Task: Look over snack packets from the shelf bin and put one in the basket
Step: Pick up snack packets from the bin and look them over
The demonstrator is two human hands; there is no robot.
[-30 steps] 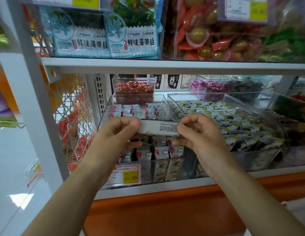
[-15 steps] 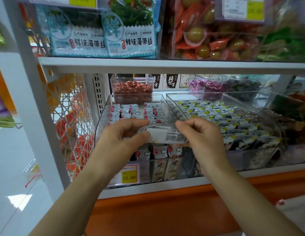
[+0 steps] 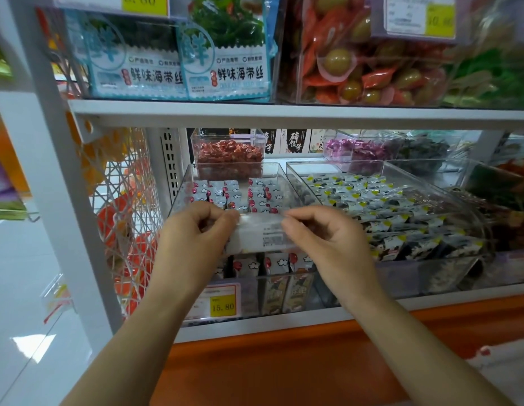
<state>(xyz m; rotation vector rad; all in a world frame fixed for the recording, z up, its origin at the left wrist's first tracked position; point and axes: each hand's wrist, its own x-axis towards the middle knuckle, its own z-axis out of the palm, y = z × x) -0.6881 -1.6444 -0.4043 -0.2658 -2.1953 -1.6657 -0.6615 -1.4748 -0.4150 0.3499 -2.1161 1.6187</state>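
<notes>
A small white snack packet [image 3: 259, 234] with printed text on its back is stretched between both hands, just above the front of a clear shelf bin [image 3: 279, 178]. My left hand [image 3: 193, 235] pinches its left end and my right hand [image 3: 322, 238] pinches its right end. The bin holds several more small white packets with red and cloud marks [image 3: 234, 194]. No basket shows in the head view.
A second clear bin [image 3: 448, 177] to the right holds dark-and-yellow packets. A yellow price tag [image 3: 222, 306] reading 15.80 hangs on the bin front. Seaweed packs [image 3: 178, 63] and olive packs [image 3: 357, 68] fill the upper shelf. A white upright [image 3: 64, 171] and wire mesh [image 3: 129, 215] stand left.
Both hands have dropped slightly with the packet and tilted it, so more of its printed back faces me. Both pinches stay in place.
</notes>
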